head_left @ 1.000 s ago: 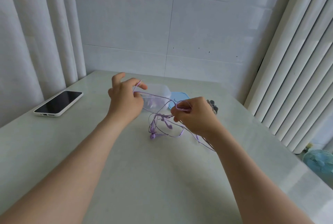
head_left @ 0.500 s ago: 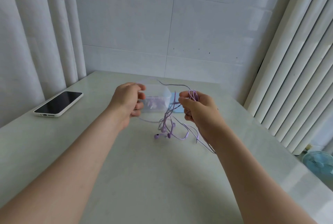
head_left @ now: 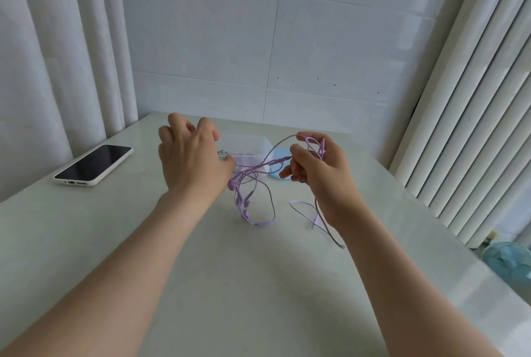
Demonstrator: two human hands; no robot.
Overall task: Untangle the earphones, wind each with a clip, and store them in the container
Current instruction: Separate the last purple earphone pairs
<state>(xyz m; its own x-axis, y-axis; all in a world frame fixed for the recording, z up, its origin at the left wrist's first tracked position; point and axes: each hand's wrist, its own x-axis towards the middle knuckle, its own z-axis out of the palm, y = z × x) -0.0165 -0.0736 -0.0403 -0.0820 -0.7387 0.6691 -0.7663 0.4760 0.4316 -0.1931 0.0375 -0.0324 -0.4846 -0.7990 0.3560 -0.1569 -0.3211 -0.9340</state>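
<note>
A tangle of purple earphones [head_left: 247, 198] hangs between my hands above the pale table [head_left: 230, 285], with earbuds dangling at its low end and a loose cord trailing to the right on the tabletop. My right hand [head_left: 319, 170] is closed on a bunch of the cords, loops sticking up above its fingers. My left hand [head_left: 192, 161] has its fingers spread; its thumb side touches the cords, but a grip is not visible. Behind the hands stands a clear plastic container [head_left: 247, 147] with something purple inside. Its light blue lid [head_left: 280, 155] lies just right of it.
A phone [head_left: 93, 164] in a white case lies face up at the table's left edge. Curtains hang at left and right, with a tiled wall behind. A small blue fan [head_left: 508, 262] stands on the floor beyond the right edge.
My left hand has opened its fingers and risen. My right hand has pulled the cords up and to the right, drawing the tangle out between the hands.
</note>
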